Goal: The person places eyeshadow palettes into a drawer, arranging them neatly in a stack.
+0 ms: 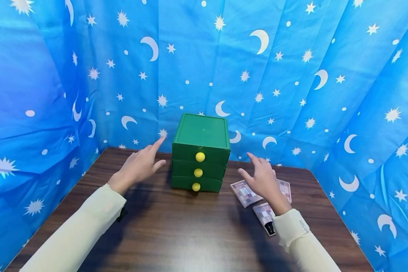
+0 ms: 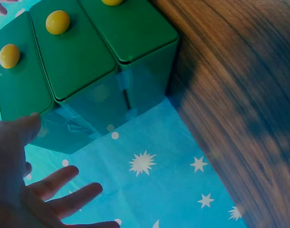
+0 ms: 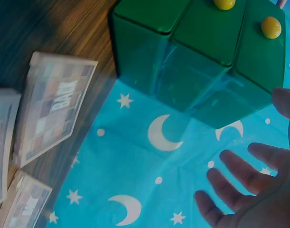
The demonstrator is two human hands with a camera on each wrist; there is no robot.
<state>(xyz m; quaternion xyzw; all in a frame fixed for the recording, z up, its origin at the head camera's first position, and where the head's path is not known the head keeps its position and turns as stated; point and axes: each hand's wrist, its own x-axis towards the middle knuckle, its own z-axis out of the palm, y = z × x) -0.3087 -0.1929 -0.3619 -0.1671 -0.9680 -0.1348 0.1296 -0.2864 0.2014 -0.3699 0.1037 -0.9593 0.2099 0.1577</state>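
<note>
A green three-drawer box (image 1: pixel 204 130) with round yellow knobs (image 1: pixel 200 157) stands on the table, all its drawers pushed in. To its left my left hand (image 1: pixel 139 164) is held in the air, fingers extended and holding nothing. My right hand (image 1: pixel 263 177) hovers on the other side, its fingers spread, above several flat palettes with checkered lids. One palette (image 1: pixel 244 193) lies nearest the box, and a smaller palette (image 1: pixel 264 215) with a dark end sits closer to the front. In the right wrist view, a palette (image 3: pixel 57 107) shows large lettering on its lid.
The dark wooden table (image 1: pixel 176 234) runs back to a blue curtain (image 1: pixel 190 56) printed with white moons and stars, which surrounds it at the back and sides. The drawer box stands close to that curtain.
</note>
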